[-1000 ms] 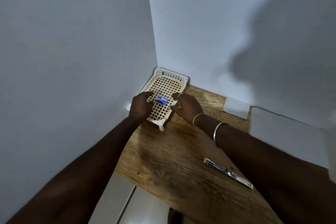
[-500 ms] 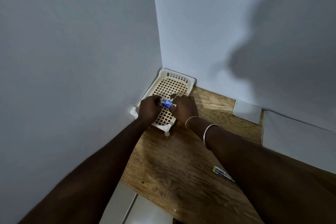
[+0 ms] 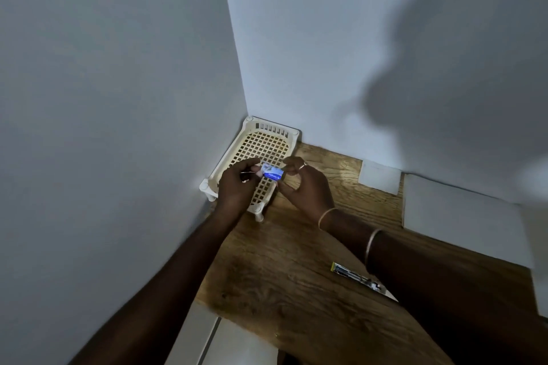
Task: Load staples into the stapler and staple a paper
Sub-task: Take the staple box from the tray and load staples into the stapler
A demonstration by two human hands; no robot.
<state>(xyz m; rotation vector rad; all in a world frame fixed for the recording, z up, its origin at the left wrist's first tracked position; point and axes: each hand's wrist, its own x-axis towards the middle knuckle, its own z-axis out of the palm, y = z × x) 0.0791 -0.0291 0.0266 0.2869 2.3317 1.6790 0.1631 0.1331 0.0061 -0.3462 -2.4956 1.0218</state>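
I have the staple box pinched between both hands, held just above the near end of the rack in the corner. My right hand grips its right end with fingers pressed on it; my left hand pinches the left end, seemingly at the flap or a staple strip. I'd judge the step is opening it: pull gently, box level, so strips don't spill through the rack. No stapler shows; a pen-like item lies on the worktop.

Bare forearms, no sleeves; right wrist wears two thin bangles; a ring on one finger.
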